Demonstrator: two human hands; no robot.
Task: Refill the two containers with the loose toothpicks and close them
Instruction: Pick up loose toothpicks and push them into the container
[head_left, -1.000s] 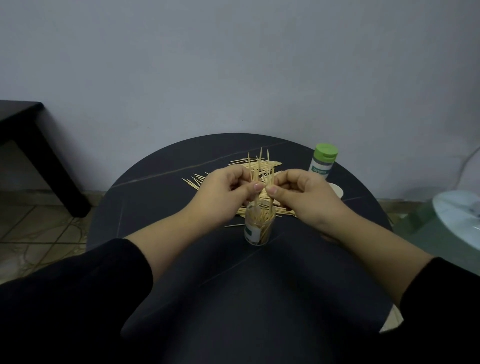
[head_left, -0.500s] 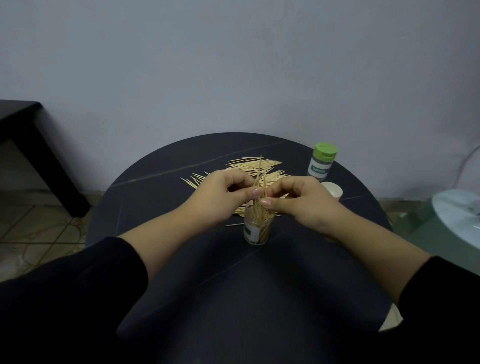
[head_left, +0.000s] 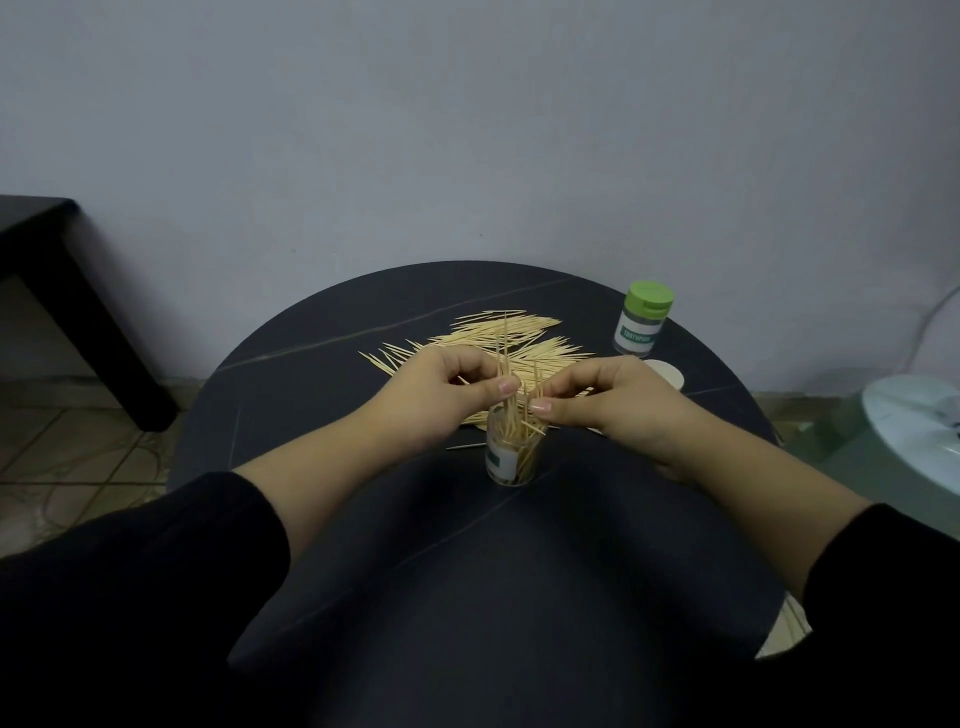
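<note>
A clear open container (head_left: 511, 460) stands upright at the middle of the round dark table (head_left: 467, 571), stuffed with toothpicks that stick out of its mouth. My left hand (head_left: 441, 395) pinches a few of these upright toothpicks just above the rim. My right hand (head_left: 608, 400) pinches toothpicks on the other side of the same bunch. Behind my hands lies a pile of loose toothpicks (head_left: 498, 338). A second container (head_left: 641, 325) with a green lid on stands at the back right. A pale round lid (head_left: 667, 374) lies on the table near it.
A black side table (head_left: 62, 291) stands at the left by the wall. A pale green and white object (head_left: 909, 436) sits low at the right beside the table. A single toothpick (head_left: 465, 446) lies just left of the open container.
Both hands have lowered the toothpick bunch deeper into the open container, and the bunch now stands shorter. My right hand has drawn slightly away to the right.
</note>
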